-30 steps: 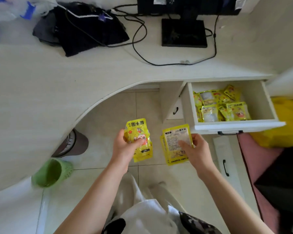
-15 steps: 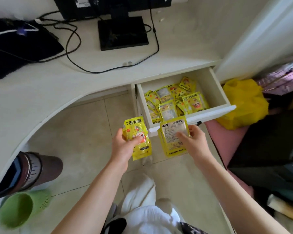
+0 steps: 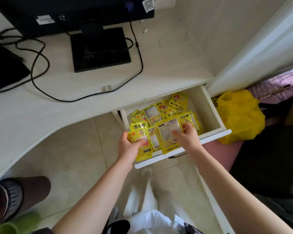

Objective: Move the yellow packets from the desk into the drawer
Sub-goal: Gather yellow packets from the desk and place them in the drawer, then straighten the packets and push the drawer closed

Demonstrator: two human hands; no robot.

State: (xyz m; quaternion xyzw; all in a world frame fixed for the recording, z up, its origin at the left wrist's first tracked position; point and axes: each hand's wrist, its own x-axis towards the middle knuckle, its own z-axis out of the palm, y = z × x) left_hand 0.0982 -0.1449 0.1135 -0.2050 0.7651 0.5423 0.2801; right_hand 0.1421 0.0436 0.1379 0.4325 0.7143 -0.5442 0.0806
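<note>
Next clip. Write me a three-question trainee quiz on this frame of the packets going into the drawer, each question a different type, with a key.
1. True or false: the drawer is shut.
2. Multiple choice: what does the right hand hold? A) a packet showing its printed back B) a black cable C) nothing
3. Short answer: which side of its packet does the left hand show to the camera?

Key
1. False: it is pulled open, with yellow packets lying inside.
2. A.
3. The cartoon front, held over the drawer's near left corner.
</note>
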